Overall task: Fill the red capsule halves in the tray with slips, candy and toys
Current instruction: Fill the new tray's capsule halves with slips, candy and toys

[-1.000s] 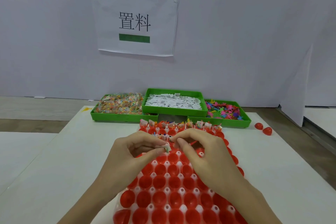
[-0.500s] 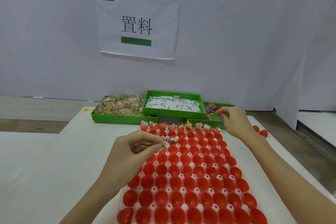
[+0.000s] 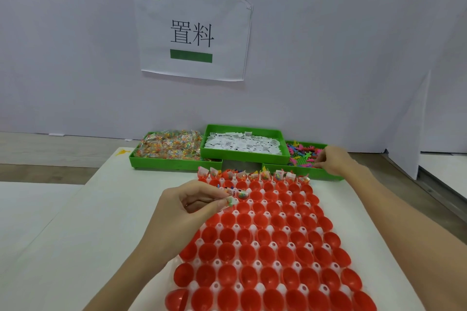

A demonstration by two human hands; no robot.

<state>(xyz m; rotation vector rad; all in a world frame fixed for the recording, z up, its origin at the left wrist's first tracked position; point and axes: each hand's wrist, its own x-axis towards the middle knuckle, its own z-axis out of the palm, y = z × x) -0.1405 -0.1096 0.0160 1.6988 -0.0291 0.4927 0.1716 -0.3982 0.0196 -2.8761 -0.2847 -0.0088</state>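
Nearest, the tray [image 3: 255, 264] of red capsule halves [image 3: 271, 274] lies on the white desk [image 3: 83, 230]; most cups sit empty, and only the far row and a few behind the left hand hold fillings. The left hand [image 3: 188, 206] hovers over the tray's far left part, its grip pinching a small candy packet [image 3: 231, 201], likely ready to drop in. Farther right, the right hand [image 3: 333, 163] reaches into the toy bin [image 3: 307, 159]; whether its grip has caught anything I cannot tell. Candy bin [image 3: 169, 148] and slip bin [image 3: 243, 145] stand beyond, unobstructed.
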